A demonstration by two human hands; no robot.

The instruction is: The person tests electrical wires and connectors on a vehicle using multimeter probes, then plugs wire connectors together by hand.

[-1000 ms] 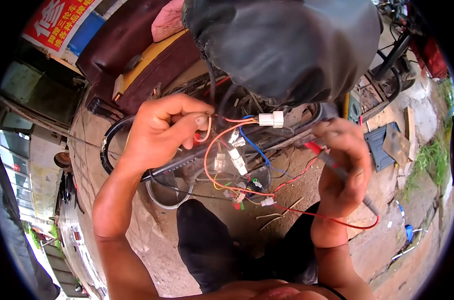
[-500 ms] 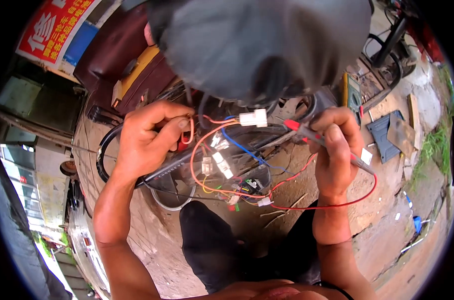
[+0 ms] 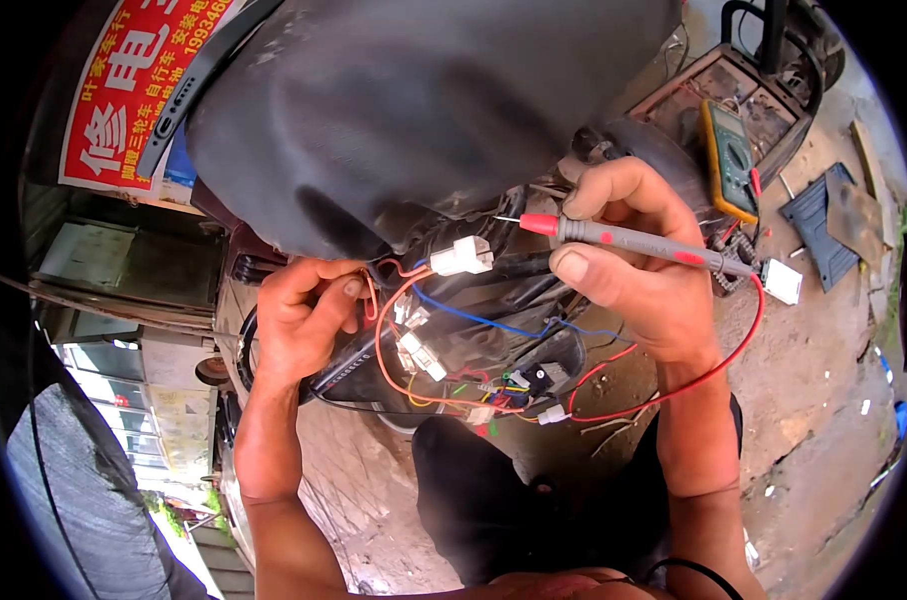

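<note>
My left hand [image 3: 302, 318] is closed in a pinch on an orange wire [image 3: 373, 304], just under the black seat. In my right hand [image 3: 654, 285] is a grey and red multimeter probe [image 3: 629, 238], gripped between thumb and fingers. Its bare metal tip points left, beside a white plug connector [image 3: 462, 256] but apart from it. From the probe's back end a red lead [image 3: 759, 315] curves down. Several smaller white connectors [image 3: 420, 355] hang below among a blue wire [image 3: 484, 323] and other coloured wires.
A large black seat [image 3: 414, 110] overhangs the wiring. At the upper right, a yellow multimeter [image 3: 730, 160] leans near a metal frame [image 3: 664, 100]. A black plastic panel [image 3: 822, 222] lies on the ground. A red sign [image 3: 139, 95] stands at the upper left.
The view has shifted, and more of the multimeter shows. My right hand has turned the probe nearly level, its tip now nearer the white connector. My left hand keeps its pinch.
</note>
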